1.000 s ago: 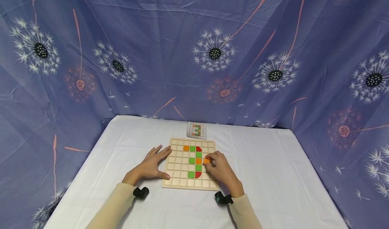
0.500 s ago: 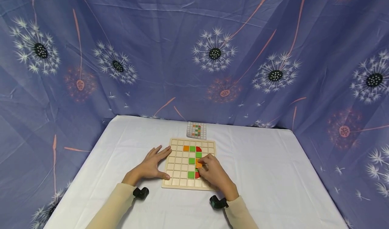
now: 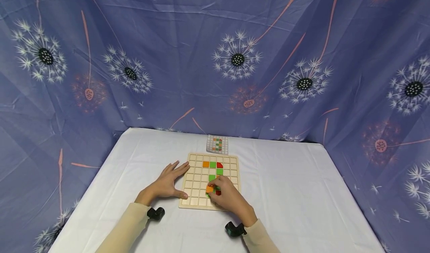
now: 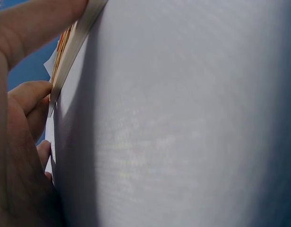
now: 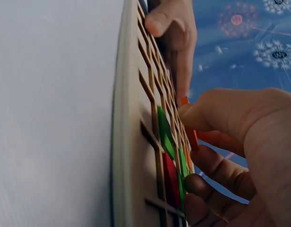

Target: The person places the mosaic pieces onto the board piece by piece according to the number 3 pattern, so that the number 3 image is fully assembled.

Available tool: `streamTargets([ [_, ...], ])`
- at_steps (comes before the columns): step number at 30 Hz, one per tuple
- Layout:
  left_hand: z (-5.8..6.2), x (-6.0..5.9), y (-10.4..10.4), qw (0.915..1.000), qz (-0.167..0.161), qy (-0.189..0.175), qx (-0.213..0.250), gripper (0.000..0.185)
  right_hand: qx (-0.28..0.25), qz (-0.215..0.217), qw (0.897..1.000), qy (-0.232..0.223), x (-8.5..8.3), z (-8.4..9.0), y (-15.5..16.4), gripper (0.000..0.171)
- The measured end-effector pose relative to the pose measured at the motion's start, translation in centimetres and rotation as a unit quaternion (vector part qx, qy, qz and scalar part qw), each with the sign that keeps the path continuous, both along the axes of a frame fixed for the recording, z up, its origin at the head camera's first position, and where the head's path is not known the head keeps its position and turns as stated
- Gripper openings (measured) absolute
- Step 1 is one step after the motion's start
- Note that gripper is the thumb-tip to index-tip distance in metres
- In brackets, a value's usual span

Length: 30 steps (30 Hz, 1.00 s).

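Observation:
My right hand (image 3: 230, 196) pinches an orange square tile (image 3: 209, 189) between thumb and fingers, close over the lower middle of a wooden grid board (image 3: 195, 200). In the right wrist view the orange tile (image 5: 191, 135) stands tilted on edge above a green tile (image 5: 165, 131) and a red quarter-round tile (image 5: 171, 182). My left hand (image 3: 165, 181) rests with spread fingers along the board's left edge, thumb at its lower left. Along the top row of pieces lie an orange square (image 3: 206, 164), a green square (image 3: 213, 164) and a red quarter-round (image 3: 220, 165). The right hand hides part of the lower pieces.
A small printed pattern card (image 3: 217, 144) lies just behind the board on the white-covered table (image 3: 285, 186). Blue curtains (image 3: 188, 59) with dandelion prints hang at the back and sides. Each wrist wears a black camera.
My right hand has carried the orange tile left and toward the front of the board, from its right part to the lower middle. The left hand has stayed in place.

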<state>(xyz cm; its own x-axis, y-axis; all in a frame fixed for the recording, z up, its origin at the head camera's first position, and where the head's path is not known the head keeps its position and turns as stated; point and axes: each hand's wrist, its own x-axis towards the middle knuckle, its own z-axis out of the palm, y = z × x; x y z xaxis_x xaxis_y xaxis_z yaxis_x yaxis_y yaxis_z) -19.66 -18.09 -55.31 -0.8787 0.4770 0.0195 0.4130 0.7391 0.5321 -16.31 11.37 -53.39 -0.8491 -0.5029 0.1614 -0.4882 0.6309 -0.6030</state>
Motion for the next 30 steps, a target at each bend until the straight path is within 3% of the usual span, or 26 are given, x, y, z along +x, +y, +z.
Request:
streamTargets([
  [17, 0.2, 0.2, 0.0, 1.0, 0.004, -0.007, 0.0, 0.12, 0.038, 0.012, 0.999, -0.007, 0.6, -0.6, -1.7, 0.023],
  [30, 0.1, 0.0, 0.1, 1.0, 0.006, -0.008, -0.001, 0.12, 0.043, 0.006, 0.999, 0.013, 0.6, -1.0, -2.0, 0.022],
])
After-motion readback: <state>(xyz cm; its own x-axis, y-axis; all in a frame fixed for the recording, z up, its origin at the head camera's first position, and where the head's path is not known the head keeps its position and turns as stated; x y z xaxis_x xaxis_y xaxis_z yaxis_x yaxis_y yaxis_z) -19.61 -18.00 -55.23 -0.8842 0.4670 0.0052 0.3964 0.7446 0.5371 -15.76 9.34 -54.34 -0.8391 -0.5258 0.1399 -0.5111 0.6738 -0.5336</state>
